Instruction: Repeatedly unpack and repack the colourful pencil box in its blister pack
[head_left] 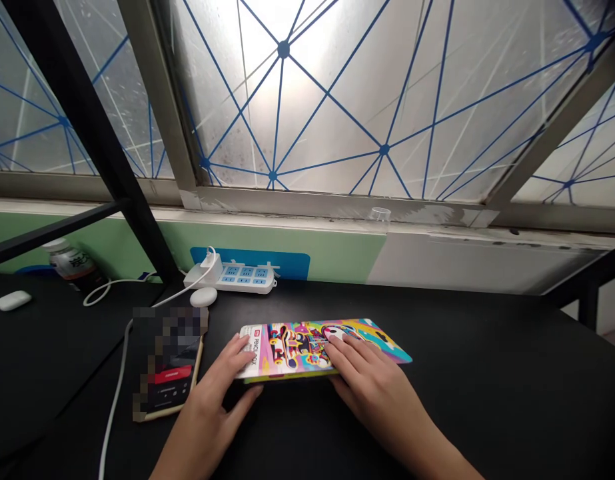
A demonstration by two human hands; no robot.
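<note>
A colourful flat box (297, 343) with "PENCIL BOX" printed on its white left end lies near the middle of the black table (467, 373). Around its left end my left hand (217, 383) is wrapped, fingers on top and thumb at the front edge. Across the right part of the top rest the fingers of my right hand (370, 377), with the thumb below the front edge. Both hands grip the box, which seems slightly raised at the front. Its underside is hidden.
Left of the box lies a phone (174, 373) with a partly blurred screen. A white cable (118, 387) runs beside it to a power strip (244, 277) by the wall. Two small white cases, a dark bottle (74, 263) and a black frame post (97, 127) are also on the left.
</note>
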